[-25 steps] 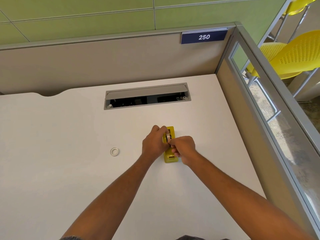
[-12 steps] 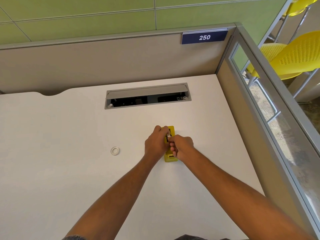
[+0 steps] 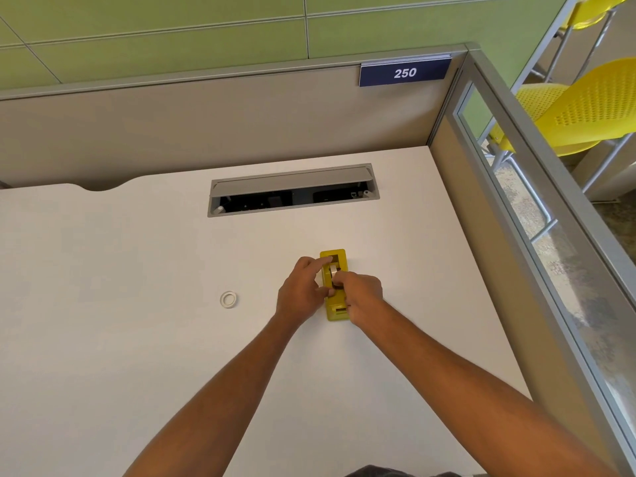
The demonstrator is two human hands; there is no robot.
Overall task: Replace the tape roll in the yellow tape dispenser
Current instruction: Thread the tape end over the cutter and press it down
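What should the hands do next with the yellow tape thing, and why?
Probably press the roll the rest of the way down into the yellow dispenser. Both the left hand and the right hand are already on it, and the roll sits in the slot. The empty white ring lies aside.

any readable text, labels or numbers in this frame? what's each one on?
"250": white digits on the dark blue sign fixed at the top edge of the cubicle partition.
Yellow tape dispenser: no readable marking; the dark slot at its near end is too small to tell.
White ring on the desk: no text visible.
Nothing else is legible.
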